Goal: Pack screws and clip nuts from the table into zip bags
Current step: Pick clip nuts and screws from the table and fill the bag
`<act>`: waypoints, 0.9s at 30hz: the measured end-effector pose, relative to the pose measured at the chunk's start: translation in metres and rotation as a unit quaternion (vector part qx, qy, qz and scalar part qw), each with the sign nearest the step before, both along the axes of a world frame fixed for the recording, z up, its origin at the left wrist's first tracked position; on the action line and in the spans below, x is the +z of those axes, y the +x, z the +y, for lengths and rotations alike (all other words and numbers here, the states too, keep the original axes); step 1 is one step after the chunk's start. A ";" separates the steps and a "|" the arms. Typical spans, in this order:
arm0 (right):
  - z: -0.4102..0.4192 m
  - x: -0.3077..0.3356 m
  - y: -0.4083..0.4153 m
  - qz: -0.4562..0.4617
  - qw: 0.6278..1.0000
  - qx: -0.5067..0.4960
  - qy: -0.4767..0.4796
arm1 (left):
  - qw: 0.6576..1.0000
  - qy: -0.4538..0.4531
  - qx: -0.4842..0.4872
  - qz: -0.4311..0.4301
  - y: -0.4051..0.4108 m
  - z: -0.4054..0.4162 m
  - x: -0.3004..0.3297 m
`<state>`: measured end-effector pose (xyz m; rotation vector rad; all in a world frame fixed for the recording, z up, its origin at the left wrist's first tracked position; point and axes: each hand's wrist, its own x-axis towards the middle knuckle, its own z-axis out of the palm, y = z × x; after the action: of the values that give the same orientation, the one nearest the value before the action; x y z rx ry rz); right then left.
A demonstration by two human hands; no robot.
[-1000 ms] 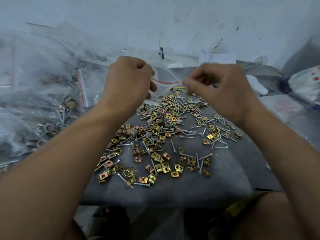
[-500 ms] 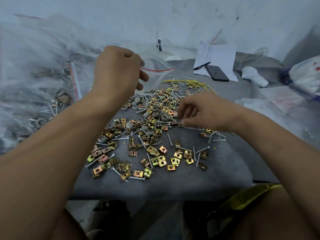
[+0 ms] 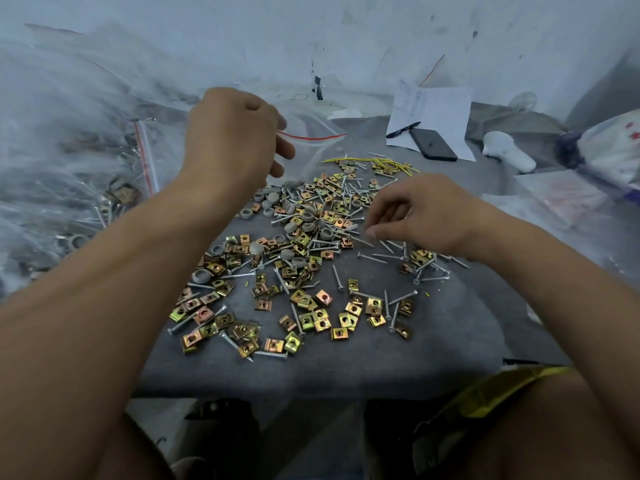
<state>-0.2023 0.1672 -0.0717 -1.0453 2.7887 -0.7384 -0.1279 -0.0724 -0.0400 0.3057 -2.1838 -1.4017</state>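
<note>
1. The left hand (image 3: 232, 140) is raised over the far left of the grey table (image 3: 346, 368), its fingers curled on the mouth of a clear zip bag (image 3: 311, 150) with a red seal line. The bag hangs slack to the right of the hand. If the mouth sags shut, parts dropped at it would bounce back onto the table.
2. The right hand (image 3: 426, 213) is low over the right side of the pile, fingertips (image 3: 372, 233) bent down onto loose screws (image 3: 377, 258). Whether it has one pinched already I cannot tell; the tips hide the contact.
3. The screws lie tangled with brass-coloured clip nuts (image 3: 311, 299) and grey round caps (image 3: 294, 209), so a pinch could lift a cap or the wrong count.
4. Screws are thin and smooth; one held by the tip could slip and roll off the near edge of the table, where the floor is dark.
5. The yellow wire ties (image 3: 381, 162) just beyond the pile could snag on a lifted screw.
6. Sharp screw points could pierce the thin bag film if dropped in hard.
7. Filled bags (image 3: 104, 188) heaped at the left lie close to the left forearm; a sweep of it could topple them.
</note>
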 end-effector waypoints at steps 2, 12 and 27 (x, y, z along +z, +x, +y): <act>-0.008 -0.002 0.006 0.003 1.000 0.031 0.007 | 1.000 -0.002 0.001 -0.001 0.000 0.001 -0.001; -0.021 -0.006 0.010 0.026 0.998 -0.008 0.057 | 1.000 -0.011 0.002 -0.002 0.001 0.002 -0.001; -0.043 -0.003 0.017 0.118 0.984 0.003 0.134 | 1.000 -0.007 -0.006 0.001 0.002 0.000 -0.002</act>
<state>-0.1857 0.1239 -0.0752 -1.1544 2.9661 -0.2375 -0.1262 -0.0722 -0.0422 0.2876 -2.1965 -1.3925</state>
